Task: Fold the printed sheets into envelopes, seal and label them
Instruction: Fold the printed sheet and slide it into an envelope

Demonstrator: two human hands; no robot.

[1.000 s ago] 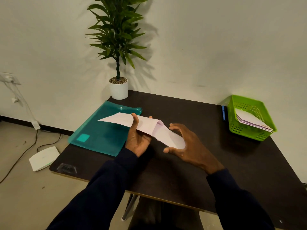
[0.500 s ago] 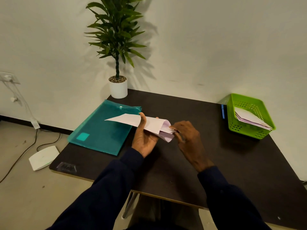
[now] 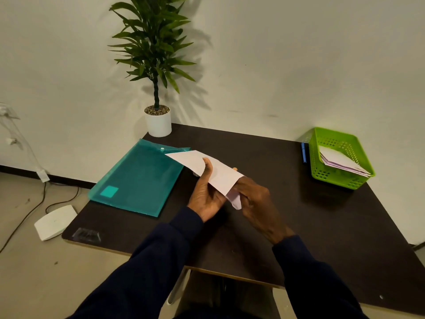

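1. My right hand [image 3: 257, 199] hides its own fingertips behind the sheet's [image 3: 223, 178] folded end, so I cannot tell how many fingers grip it.
2. Most of my left hand's [image 3: 207, 196] fingers lie out of sight under the sheet. Only one tip peeks past its far edge.
3. Any print on the sheet is too faint to make out; the upper face looks plain white.
4. The papers [image 3: 338, 160] in the green basket [image 3: 340, 143], far right, are half hidden by its wall. I cannot tell whether they are sheets or envelopes.
5. A blue pen [image 3: 304, 153] lies just left of the basket.
6. The plant's [image 3: 154, 42] top is cut off by the frame.
7. My left hand is palm up with the thumb pressed on top of the sheet, clamping it against the fingers below.
8. My right hand is turned back up with its fingers curled, pinching the turned-under flap at the sheet's near right end.
9. I hold the sheet in both hands over the middle of the bench [image 3: 299, 226]. Its far left tip reaches over a corner of the teal folder [image 3: 138, 180], which lies flat on the left.
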